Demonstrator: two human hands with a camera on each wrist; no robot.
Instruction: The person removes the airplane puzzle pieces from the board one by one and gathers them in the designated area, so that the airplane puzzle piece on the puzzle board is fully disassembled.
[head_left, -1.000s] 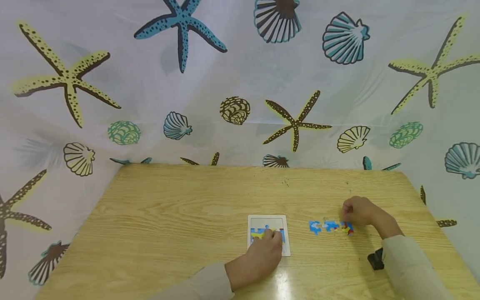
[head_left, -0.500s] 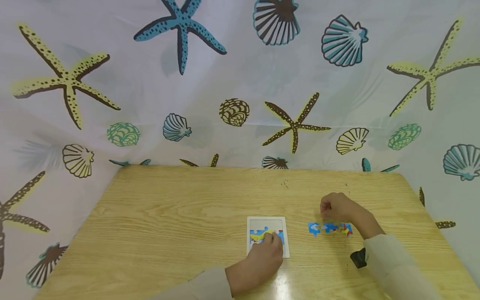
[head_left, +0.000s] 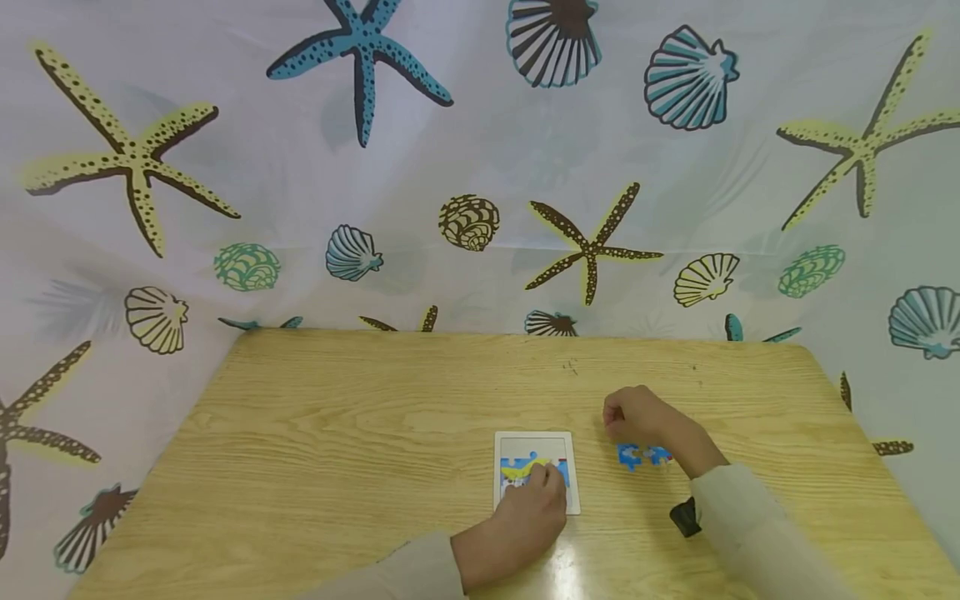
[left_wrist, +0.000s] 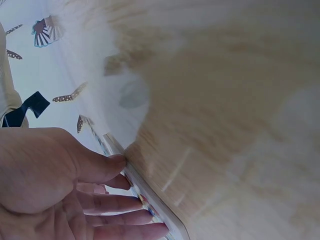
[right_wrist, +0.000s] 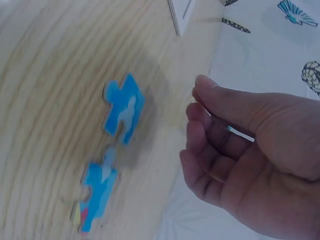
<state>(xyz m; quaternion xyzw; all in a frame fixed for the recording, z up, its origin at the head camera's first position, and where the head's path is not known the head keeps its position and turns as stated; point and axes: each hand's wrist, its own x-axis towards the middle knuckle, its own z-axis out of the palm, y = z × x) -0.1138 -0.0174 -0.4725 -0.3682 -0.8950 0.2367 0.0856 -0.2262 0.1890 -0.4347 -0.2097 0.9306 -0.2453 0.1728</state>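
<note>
In the head view, a white puzzle tray (head_left: 534, 434) lies on the table with blue, yellow and white jigsaw pieces (head_left: 517, 472) joined across its lower part; its upper part is bare. My left hand (head_left: 525, 521) rests on the tray's lower right, fingers nearly straight along its edge (left_wrist: 160, 207) in the left wrist view. Right of the tray my right hand (head_left: 637, 415) hovers with loosely curled fingers, and nothing shows between thumb and fingertips (right_wrist: 202, 82). Below it lie two blue jigsaw pieces, one nearer the tray (head_left: 628, 456) and another beside it (head_left: 659, 455).
The wooden table (head_left: 337, 417) runs back to a white cloth (head_left: 420, 283) printed with starfish and shells. A small black object (head_left: 685, 517) sits beside the right sleeve (head_left: 750, 517).
My right hand has moved left, from above the red-and-yellow piece to above the blue piece nearest the tray. Its forearm now covers the rightmost piece. The left hand has stayed on the tray.
</note>
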